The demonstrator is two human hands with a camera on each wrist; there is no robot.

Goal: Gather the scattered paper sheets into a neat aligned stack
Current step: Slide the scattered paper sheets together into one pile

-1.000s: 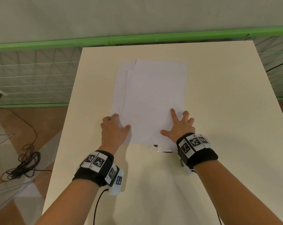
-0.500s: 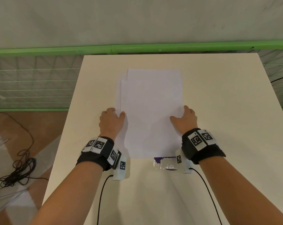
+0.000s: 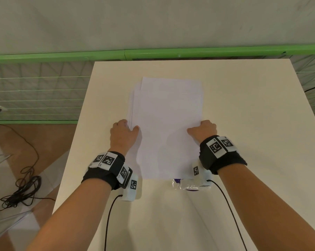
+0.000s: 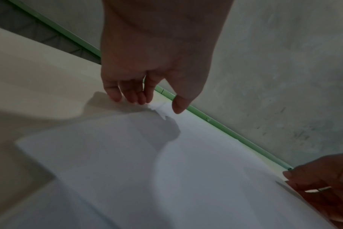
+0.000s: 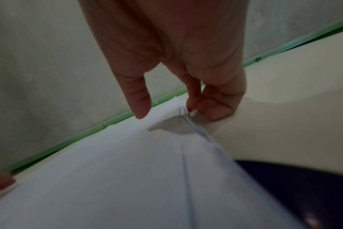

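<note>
A stack of white paper sheets (image 3: 167,127) lies lengthwise in the middle of the cream table (image 3: 243,105). A few lower sheets stick out a little along its far left side. My left hand (image 3: 129,126) holds the stack's left edge, fingers curled at the edge (image 4: 131,96) and thumb on the top sheet. My right hand (image 3: 198,126) grips the right edge. In the right wrist view its fingers (image 5: 209,108) curl under the slightly lifted sheet edges, with the thumb over the top. The right hand (image 4: 323,186) also shows in the left wrist view.
A small clear-wrapped purple item (image 3: 185,185) lies at the stack's near edge, by my right wrist. A green rail (image 3: 171,54) and a grey wall stand behind the table. A black cable (image 3: 21,192) is coiled on the floor to the left.
Both hands left the top sheet's near end and went to the stack's side edges, fingers curling in. The fanned sheets on the left were pushed closer together.
</note>
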